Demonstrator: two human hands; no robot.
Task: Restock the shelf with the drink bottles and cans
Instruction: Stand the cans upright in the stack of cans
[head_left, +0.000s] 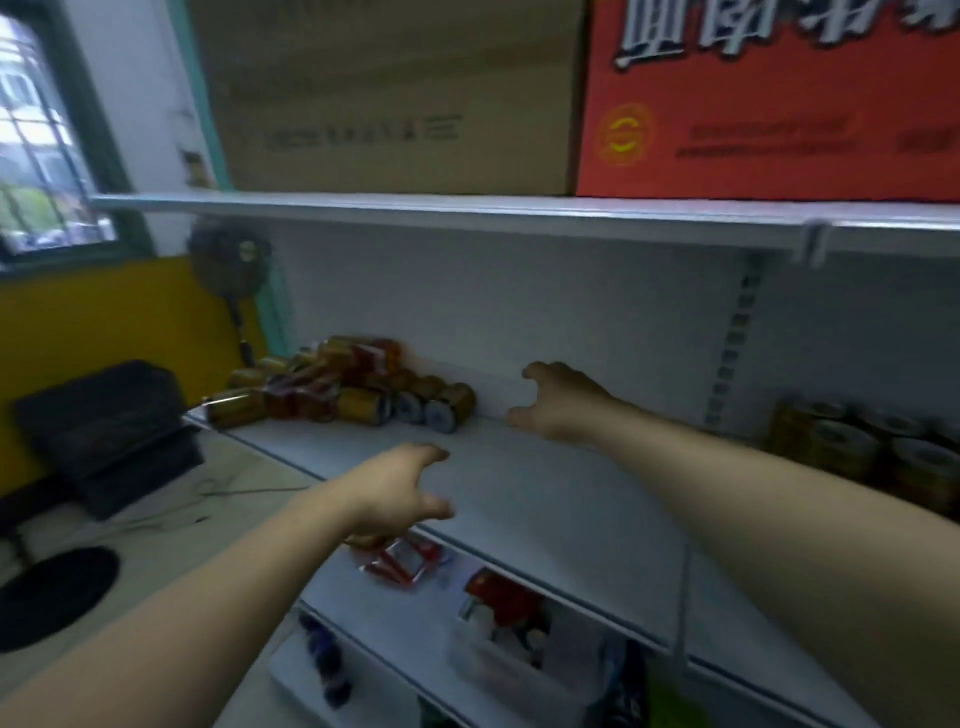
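A pile of gold and red drink cans (343, 387) lies on its side at the far left end of the white shelf (561, 499). My right hand (558, 400) reaches over the shelf just right of the pile, fingers loosely spread and holding nothing. My left hand (400, 491) hovers at the shelf's front edge, fingers relaxed and empty. More gold cans (872, 452) stand upright at the shelf's right end.
A brown carton (395, 98) and a red carton (769, 98) sit on the shelf above. Lower shelves hold red packs (405, 561) and bottles (324, 660). A standing fan (231, 265), a black crate (109, 431) and a dark round base (52, 595) are on the left.
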